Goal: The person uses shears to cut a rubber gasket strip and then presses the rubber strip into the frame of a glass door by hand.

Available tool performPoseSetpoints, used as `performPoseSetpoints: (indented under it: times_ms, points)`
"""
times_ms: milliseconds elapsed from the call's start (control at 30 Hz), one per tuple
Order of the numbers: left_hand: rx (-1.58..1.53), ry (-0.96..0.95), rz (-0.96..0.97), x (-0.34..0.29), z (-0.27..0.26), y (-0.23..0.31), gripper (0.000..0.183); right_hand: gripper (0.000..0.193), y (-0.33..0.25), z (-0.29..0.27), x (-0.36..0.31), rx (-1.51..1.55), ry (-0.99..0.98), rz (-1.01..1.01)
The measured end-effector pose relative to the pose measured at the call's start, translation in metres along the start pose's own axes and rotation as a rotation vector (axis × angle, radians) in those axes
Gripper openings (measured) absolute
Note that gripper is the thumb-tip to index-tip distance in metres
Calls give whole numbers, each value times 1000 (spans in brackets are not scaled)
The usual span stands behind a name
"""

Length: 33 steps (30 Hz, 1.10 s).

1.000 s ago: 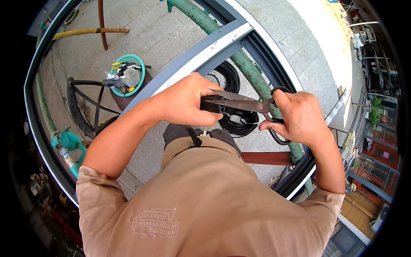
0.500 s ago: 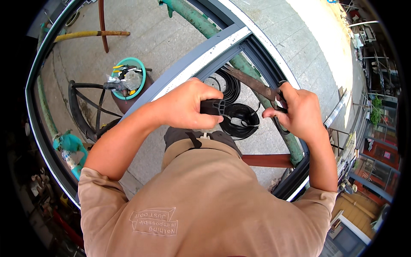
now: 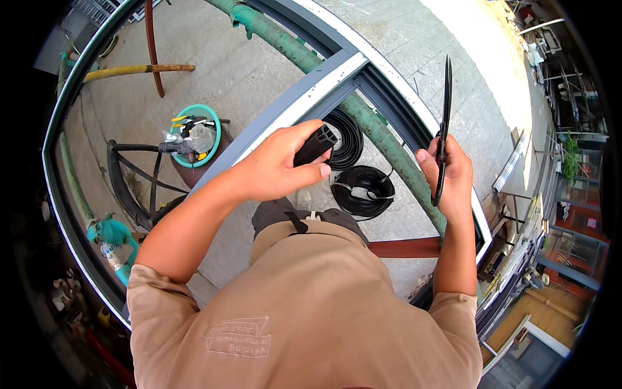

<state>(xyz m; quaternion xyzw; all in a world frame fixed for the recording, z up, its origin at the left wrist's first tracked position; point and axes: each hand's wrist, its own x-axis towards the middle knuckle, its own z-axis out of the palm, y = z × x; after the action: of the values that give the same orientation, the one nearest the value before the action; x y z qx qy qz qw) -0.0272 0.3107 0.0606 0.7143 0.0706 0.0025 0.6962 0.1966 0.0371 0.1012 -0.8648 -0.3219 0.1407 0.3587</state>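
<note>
Your left hand (image 3: 278, 162), by the grey frame (image 3: 304, 95), curls tight around a black strip (image 3: 314, 146) whose end juts beyond it; your right hand (image 3: 457, 175) clasps scissors (image 3: 446, 113) at the frame's right side.

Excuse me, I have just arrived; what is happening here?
A person works with bare hands at a grey frame. The left hand grips a black piece with a hollow-looking end. The right hand holds scissors, seen edge-on and apart from that piece. Below, two black coils lie on the floor.
</note>
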Motion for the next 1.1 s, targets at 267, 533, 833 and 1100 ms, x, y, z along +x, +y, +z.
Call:
performPoseSetpoints:
  times_ms: [267, 533, 833, 1100]
  points:
    - [-106, 29, -27, 0, 4, -14, 38, 39, 13, 43, -4, 145, 79, 115]
    - [-252, 26, 31, 6, 0, -20, 63, 29, 3, 47, -17, 401, 32, 134]
    - [-246, 91, 79, 6, 1, -17, 92, 27, -28, 128, -40, 755, -305, 117]
    - [-346, 127, 117, 10, 0, -25, 99, 27, -37, 172, -34, 853, -217, 78]
